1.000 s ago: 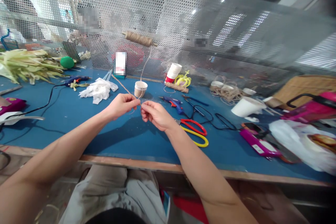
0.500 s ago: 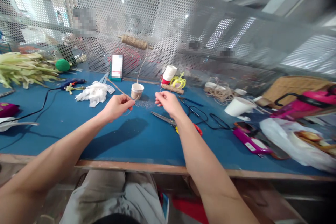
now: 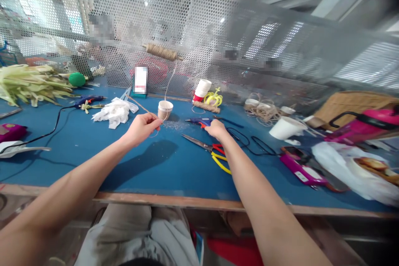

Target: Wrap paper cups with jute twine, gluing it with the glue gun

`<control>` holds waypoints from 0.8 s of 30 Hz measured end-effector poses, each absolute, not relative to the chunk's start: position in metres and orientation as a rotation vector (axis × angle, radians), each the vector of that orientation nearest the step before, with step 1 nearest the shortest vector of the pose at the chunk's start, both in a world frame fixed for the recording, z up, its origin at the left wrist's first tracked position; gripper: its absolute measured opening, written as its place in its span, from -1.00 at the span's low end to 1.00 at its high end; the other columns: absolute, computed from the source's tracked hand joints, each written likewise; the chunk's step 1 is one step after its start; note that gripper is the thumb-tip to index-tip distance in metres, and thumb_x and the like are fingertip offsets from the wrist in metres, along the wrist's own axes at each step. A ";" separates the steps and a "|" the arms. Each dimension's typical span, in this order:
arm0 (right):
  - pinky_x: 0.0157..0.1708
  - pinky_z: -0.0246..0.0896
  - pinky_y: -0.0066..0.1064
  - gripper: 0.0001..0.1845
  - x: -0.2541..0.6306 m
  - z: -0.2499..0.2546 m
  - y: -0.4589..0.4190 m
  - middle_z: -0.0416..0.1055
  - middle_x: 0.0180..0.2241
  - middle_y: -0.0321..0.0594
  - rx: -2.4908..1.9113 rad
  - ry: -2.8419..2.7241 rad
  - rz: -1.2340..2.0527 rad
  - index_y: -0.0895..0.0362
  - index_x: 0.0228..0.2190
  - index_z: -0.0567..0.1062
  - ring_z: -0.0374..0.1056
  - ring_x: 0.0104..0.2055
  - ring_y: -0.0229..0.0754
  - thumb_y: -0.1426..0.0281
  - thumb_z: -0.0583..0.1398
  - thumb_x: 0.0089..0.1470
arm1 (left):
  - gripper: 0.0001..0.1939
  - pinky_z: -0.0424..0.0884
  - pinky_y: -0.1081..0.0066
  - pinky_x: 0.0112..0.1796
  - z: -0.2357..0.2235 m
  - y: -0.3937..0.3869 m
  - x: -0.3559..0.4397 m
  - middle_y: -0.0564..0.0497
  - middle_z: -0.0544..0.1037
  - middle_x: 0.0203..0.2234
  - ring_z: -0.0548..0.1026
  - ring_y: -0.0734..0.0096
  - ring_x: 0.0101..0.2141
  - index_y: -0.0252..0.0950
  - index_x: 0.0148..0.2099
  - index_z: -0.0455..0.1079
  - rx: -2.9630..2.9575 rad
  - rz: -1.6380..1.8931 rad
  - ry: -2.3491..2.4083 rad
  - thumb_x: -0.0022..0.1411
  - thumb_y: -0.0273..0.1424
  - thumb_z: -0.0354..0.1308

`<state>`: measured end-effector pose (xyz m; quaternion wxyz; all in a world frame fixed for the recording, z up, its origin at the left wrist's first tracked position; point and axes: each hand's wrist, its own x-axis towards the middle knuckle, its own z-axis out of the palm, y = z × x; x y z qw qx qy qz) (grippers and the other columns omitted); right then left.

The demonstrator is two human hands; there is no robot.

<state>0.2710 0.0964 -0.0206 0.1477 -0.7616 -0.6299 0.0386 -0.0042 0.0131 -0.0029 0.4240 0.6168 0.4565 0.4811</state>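
Note:
Pinched in my left hand [image 3: 142, 129] is a strand of twine [image 3: 139, 104]; its fingers are closed in front of a small white cup [image 3: 164, 111] with a brown, twine-like band around it. From a spool of twine [image 3: 161, 52] on the mesh, a strand runs down to the cup. My right hand [image 3: 217, 129] is closed around the handle of a blue hot glue gun [image 3: 198, 121], whose nozzle points left toward the cup. Scissors [image 3: 199, 143] with red and yellow handles lie just below that hand, partly behind the forearm.
A perforated metal screen [image 3: 199, 25] rises behind the blue table [image 3: 137, 170]. Left are white cloth [image 3: 114, 112], another glue gun [image 3: 90, 100] and pale husks [image 3: 31, 83]. Right are tangled twine [image 3: 264, 110], a white cup [image 3: 286, 128], cords, a purple device [image 3: 302, 170] and a plastic bag [image 3: 339, 166].
My right hand has moved right and slightly down and taken hold of the glue gun. My left hand keeps its pinch on the twine by the cup. More of the scissors shows.

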 end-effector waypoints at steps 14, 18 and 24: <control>-0.71 0.15 -0.54 -0.70 0.197 0.004 -0.004 0.36 -0.68 -0.28 -1.146 -1.491 0.970 0.26 -0.45 0.44 0.23 -0.71 -0.36 0.24 0.20 -0.13 | -0.77 0.10 0.56 -0.64 -0.013 0.021 -0.002 0.08 0.37 -0.64 0.21 0.63 -0.66 -0.36 -0.44 0.32 1.450 1.449 1.166 0.04 -0.26 0.09; -0.71 0.15 -0.53 -0.68 0.185 -0.005 -0.016 0.33 -0.70 -0.32 -1.191 -1.515 0.892 0.25 -0.45 0.43 0.20 -0.71 -0.37 0.21 0.20 -0.14 | -0.78 0.15 0.56 -0.62 -0.017 0.022 -0.003 0.06 0.39 -0.62 0.25 0.61 -0.63 -0.36 -0.43 0.33 1.510 1.516 1.200 0.05 -0.27 0.08; -0.70 0.16 -0.51 -0.71 0.180 -0.009 -0.019 0.25 -0.75 -0.36 -1.296 -1.606 0.829 0.22 -0.52 0.39 0.18 -0.73 -0.36 0.21 0.16 -0.13 | -0.79 0.14 0.56 -0.64 -0.016 0.019 -0.001 0.06 0.40 -0.62 0.25 0.60 -0.63 -0.35 -0.45 0.33 1.560 1.522 1.247 0.07 -0.29 0.07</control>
